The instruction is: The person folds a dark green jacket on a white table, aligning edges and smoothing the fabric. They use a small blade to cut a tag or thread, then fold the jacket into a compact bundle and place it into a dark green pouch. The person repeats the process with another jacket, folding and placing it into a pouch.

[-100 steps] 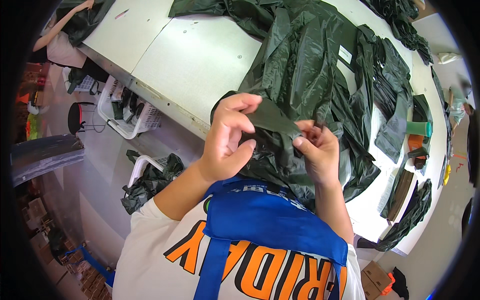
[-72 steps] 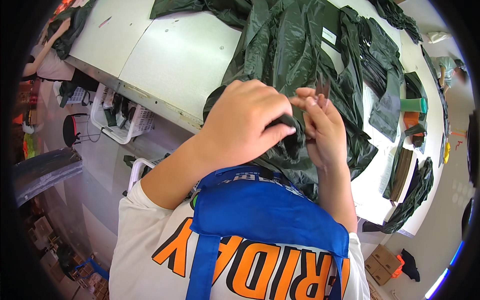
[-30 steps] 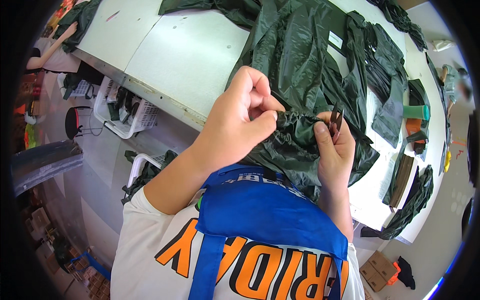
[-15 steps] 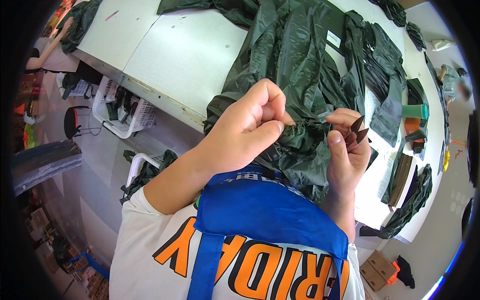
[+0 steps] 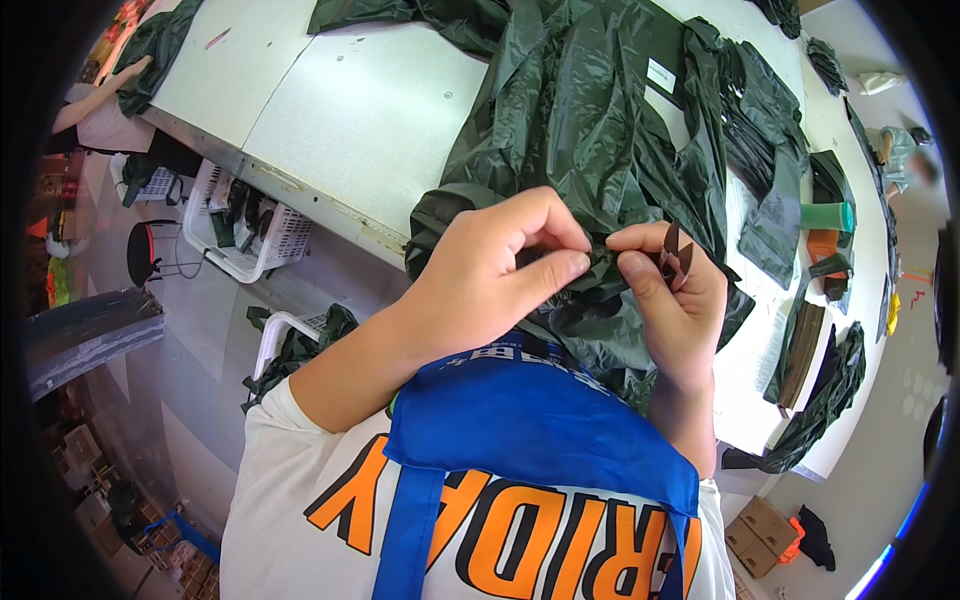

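Observation:
A dark green, shiny, crinkled garment [image 5: 560, 110] spreads over the table in front of me, its near part bunched at my apron. My left hand [image 5: 510, 265] pinches a fold of it between thumb and forefinger. Close beside it, almost fingertip to fingertip, my right hand [image 5: 675, 300] pinches the same cloth with thumb and forefinger. Tucked in that hand is a pair of small dark thread snips [image 5: 677, 258], pointed blades upward. The exact bit of cloth between the fingertips is too small to make out.
The white table [image 5: 350, 110] carries more dark green garments [image 5: 765, 140] at right, beside a green cylinder [image 5: 828, 216]. White baskets [image 5: 270, 250] of dark cloth stand below the table's left edge. At far left, a co-worker's hand [image 5: 135, 68] touches dark cloth.
Both hands have come together at the cloth: the right moved left and its thumb and forefinger closed, the left shifted slightly down and right. The snips turned more upright.

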### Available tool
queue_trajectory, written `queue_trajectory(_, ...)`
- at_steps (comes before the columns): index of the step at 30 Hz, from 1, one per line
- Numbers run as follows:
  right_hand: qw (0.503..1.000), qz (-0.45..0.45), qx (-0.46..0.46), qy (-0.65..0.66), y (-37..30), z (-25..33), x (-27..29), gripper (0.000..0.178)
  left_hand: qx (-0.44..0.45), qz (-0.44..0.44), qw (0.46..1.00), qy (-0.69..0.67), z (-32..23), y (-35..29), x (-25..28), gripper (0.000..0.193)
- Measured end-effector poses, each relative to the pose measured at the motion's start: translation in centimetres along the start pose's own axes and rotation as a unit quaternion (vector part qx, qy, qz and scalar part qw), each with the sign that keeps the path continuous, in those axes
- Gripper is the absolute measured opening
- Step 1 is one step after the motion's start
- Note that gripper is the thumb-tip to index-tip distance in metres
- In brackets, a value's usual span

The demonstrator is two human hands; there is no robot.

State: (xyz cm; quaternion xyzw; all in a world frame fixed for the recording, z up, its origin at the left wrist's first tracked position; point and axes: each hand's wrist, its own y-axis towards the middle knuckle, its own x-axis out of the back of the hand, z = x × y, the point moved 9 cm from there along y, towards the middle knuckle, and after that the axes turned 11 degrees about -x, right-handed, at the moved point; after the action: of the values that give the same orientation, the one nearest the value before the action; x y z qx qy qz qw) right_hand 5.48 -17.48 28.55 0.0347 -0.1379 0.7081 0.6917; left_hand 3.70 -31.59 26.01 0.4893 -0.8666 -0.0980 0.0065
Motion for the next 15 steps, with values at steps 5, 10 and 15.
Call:
queue_trajectory(5,0.998,-0.013,-0.039,0.039,0.3,-1.1,0.3,0.012,-0.001,-0.011,0.998,-0.063,0.2,-0.1,0.0,0.009)
queue_trajectory(10,0.998,-0.032,-0.033,0.051,0.5,-1.6,0.6,0.012,0.019,0.023,0.979,-0.201,0.9,-0.2,-0.6,0.016)
queue_trajectory(15,0.996,-0.062,-0.009,0.066,0.3,-1.4,1.2,0.028,0.055,0.062,0.949,-0.304,0.7,-0.2,-1.1,0.023)
